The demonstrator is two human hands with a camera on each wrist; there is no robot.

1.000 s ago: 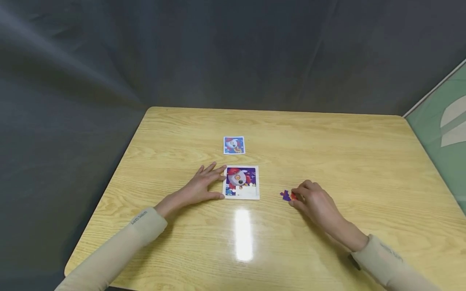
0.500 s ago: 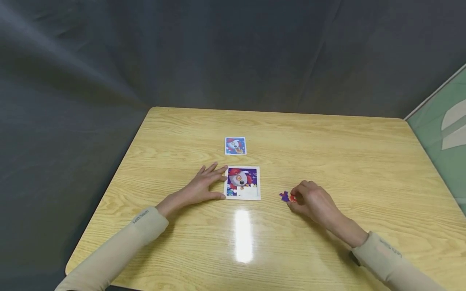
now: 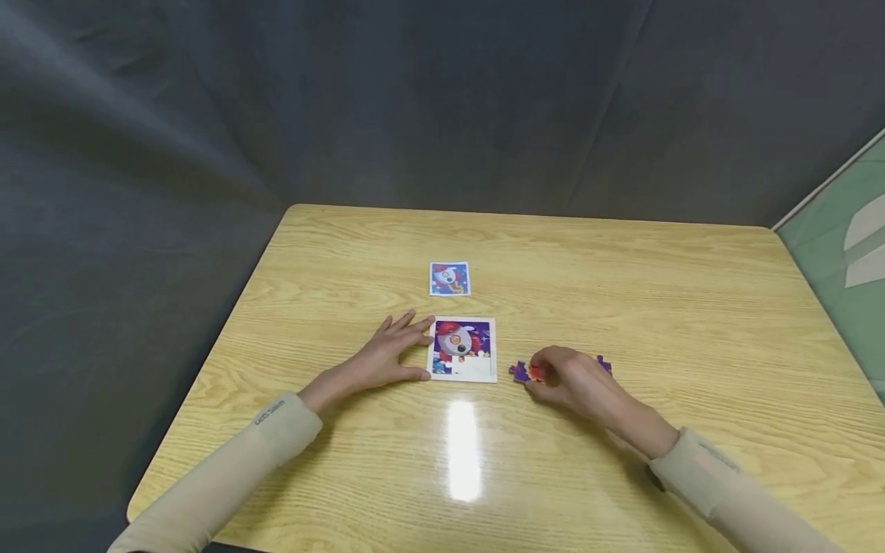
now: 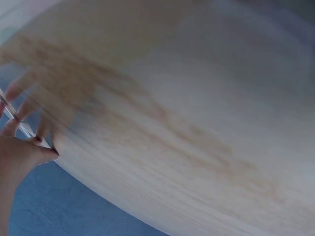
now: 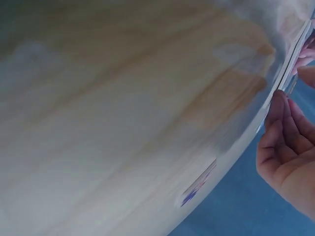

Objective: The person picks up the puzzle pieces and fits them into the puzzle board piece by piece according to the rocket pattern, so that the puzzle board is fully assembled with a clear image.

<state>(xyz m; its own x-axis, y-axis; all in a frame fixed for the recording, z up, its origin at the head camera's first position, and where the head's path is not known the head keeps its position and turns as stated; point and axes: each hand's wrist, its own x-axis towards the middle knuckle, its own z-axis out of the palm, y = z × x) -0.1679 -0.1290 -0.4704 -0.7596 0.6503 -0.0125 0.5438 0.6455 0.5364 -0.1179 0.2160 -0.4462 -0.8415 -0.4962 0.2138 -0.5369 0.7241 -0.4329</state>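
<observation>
A square jigsaw puzzle tray (image 3: 474,371) with a white border lies on the table, its picture showing a white-and-red cartoon figure on purple. The lower right part of the tray is bare white. My left hand (image 3: 379,361) is spread with thumb and fingers touching the tray's left edge. To the tray's right, my right hand (image 3: 582,385) pinches a purple-and-red jigsaw piece (image 3: 522,373), partly hidden by the fingers. Behind that hand another purple jigsaw piece (image 3: 605,363) lies on the table; in the right wrist view a jigsaw piece (image 5: 199,184) lies flat near the hand.
A small picture card (image 3: 450,279) with a similar figure lies beyond the tray. The wooden table (image 3: 332,253) has a dark curtain (image 3: 442,107) along its back and left sides. A green panel (image 3: 843,307) stands at the right.
My right hand has moved left towards the tray with the jigsaw piece. Another purple piece has come into sight behind it. My left hand stays at the tray's edge.
</observation>
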